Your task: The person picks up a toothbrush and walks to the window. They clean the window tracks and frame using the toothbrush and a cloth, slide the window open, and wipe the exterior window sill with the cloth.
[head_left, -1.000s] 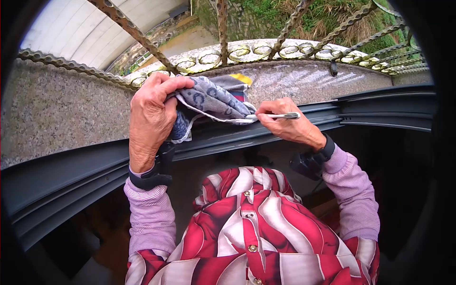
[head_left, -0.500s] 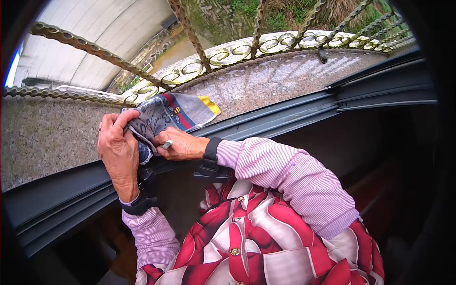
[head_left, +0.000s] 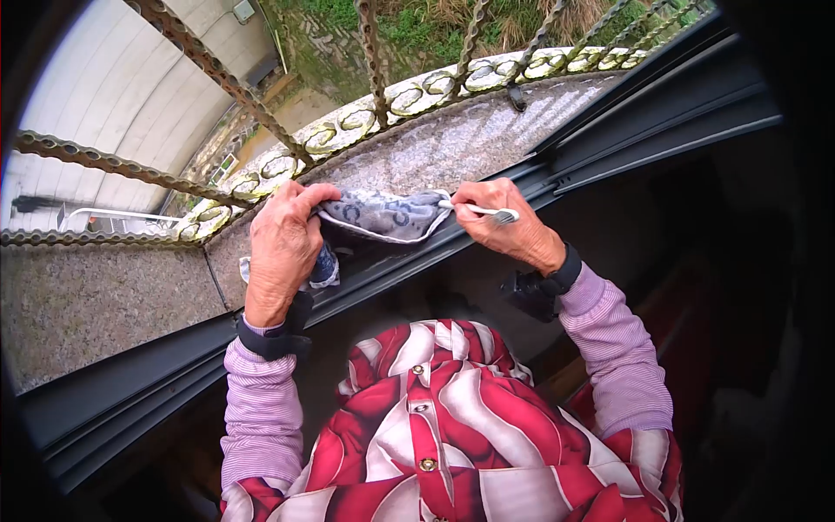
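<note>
Gray cloth with blue ring patterns and a white edge (head_left: 383,216) hangs in a shallow sag between our hands, at the center of the view, twelve o'clock being its top. At its nine o'clock end, our left hand (head_left: 283,244) has a closed grip on it, thumb and fingers pinching the fabric. At three o'clock, our right hand (head_left: 504,224) has its grip closed around a slim white brush with gray bristles (head_left: 503,217), the bristle end pointing toward three o'clock. The cloth's corner meets those fingertips; we cannot tell whether they pinch it too. A darker blue fold with a white edge (head_left: 324,266) shows just beside our left hand, at its four o'clock.

Beneath the cloth, a dark gray metal window track (head_left: 165,374) runs from eight o'clock to two. Past it, toward twelve, lies our speckled stone sill (head_left: 113,296), bordered by a pale, mossy band of rings (head_left: 352,122) and rusty, knobbed metal bars (head_left: 226,83). Toward six o'clock we see our own red-and-white shirt (head_left: 426,391), and black straps circle both our wrists (head_left: 564,270).
</note>
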`<control>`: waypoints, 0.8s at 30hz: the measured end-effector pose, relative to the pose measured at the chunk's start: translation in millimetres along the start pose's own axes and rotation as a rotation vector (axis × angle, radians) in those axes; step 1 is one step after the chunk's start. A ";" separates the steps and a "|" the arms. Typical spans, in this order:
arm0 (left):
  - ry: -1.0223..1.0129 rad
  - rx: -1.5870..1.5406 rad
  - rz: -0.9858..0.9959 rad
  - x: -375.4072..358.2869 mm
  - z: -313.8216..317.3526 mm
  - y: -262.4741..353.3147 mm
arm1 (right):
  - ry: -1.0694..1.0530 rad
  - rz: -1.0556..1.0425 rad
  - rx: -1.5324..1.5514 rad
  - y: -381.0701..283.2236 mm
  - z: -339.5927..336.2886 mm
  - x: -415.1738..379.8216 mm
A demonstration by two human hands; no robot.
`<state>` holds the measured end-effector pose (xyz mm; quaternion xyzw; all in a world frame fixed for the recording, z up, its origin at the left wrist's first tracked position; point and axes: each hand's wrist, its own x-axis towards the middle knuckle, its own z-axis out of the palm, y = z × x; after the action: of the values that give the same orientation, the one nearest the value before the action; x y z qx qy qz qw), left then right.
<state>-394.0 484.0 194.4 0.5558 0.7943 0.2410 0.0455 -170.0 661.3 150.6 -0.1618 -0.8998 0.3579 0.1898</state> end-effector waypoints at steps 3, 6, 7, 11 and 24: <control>-0.060 0.049 0.104 26.5 18.0 7.1 | 0.048 0.093 -0.135 22.0 -31.4 -10.0; -0.144 0.094 0.127 44.3 42.6 8.9 | 0.102 0.141 -0.252 39.7 -42.4 -14.0; -0.159 0.099 0.117 49.9 49.1 4.4 | 0.059 0.200 -0.294 31.5 -43.6 -12.7; -0.169 0.040 0.090 63.9 32.6 -0.9 | 0.047 0.033 -0.588 20.7 -18.0 -21.6; -0.307 0.168 0.040 35.0 -2.3 -48.2 | 0.294 0.132 -0.120 -19.0 -41.8 18.1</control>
<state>-449.5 502.1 182.4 0.6035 0.7842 0.0868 0.1150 -169.7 680.3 196.2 -0.2822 -0.8695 0.2876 0.2856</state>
